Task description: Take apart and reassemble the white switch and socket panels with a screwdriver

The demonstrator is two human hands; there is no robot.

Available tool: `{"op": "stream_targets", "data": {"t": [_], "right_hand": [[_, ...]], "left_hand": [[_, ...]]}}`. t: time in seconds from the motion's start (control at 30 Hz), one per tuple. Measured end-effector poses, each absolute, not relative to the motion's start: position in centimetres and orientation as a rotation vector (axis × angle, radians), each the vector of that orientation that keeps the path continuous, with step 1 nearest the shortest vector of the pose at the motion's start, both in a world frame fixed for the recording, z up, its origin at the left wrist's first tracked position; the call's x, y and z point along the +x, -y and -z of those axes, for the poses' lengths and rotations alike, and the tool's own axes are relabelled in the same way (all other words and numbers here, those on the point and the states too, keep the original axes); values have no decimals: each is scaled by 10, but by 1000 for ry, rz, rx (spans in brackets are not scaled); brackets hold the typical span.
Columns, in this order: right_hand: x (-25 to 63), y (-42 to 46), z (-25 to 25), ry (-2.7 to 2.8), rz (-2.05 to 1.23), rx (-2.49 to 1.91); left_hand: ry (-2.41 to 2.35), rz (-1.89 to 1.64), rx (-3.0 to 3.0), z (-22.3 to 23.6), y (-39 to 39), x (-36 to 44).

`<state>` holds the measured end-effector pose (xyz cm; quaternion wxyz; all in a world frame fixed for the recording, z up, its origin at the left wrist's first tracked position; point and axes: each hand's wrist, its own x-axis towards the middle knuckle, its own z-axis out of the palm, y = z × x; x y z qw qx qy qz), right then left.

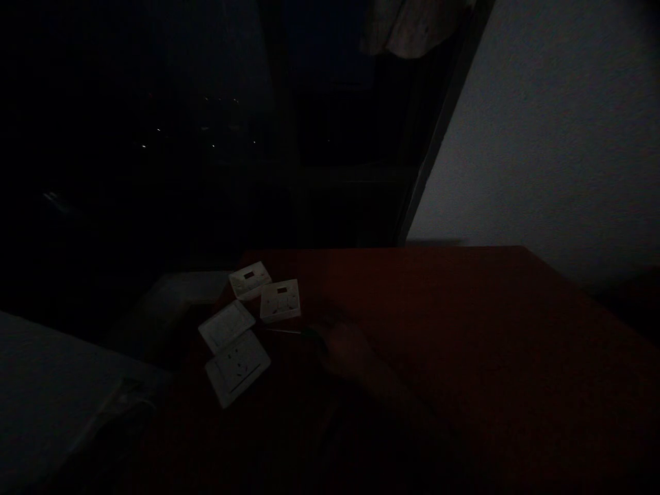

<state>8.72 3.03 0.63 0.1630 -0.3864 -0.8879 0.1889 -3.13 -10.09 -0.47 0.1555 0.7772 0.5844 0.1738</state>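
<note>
Dimly, four pale square pieces show as separate parts by the left edge of the surface (438, 295), none of them visibly fastened to another. Near the far left corner lies a box piece (240, 283) with a small rectangular opening, and just beside it, toward the right, sits a second box piece (281, 311) of the same kind. Nearer the person, a flat frame (227, 325) meets or overlaps the edge of a slotted plate (247, 359) (the dark hides which is on top).

The right hand (343, 349) has its grip closed round the green handle of a screwdriver (312, 335), whose shaft points left, between the second box piece and the slotted plate; no contact with a screw can be made out. The left hand is out of sight, so its grip cannot be told. No brand, label or writing is legible on any piece
</note>
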Motion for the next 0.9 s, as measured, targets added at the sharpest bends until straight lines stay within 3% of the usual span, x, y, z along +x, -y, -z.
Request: {"op": "stream_targets", "data": {"t": [0.23, 0.63, 0.9], "right_hand": [[81, -39, 2, 2431, -490, -1092], [161, 13, 14, 1794, -694, -1468], [159, 28, 35, 1733, -831, -1444]], "left_hand": [[-1579, -458, 2264, 0, 98, -28], [-1580, -424, 2299, -16, 54, 4], [-1654, -492, 2149, 13, 31, 28]]}}
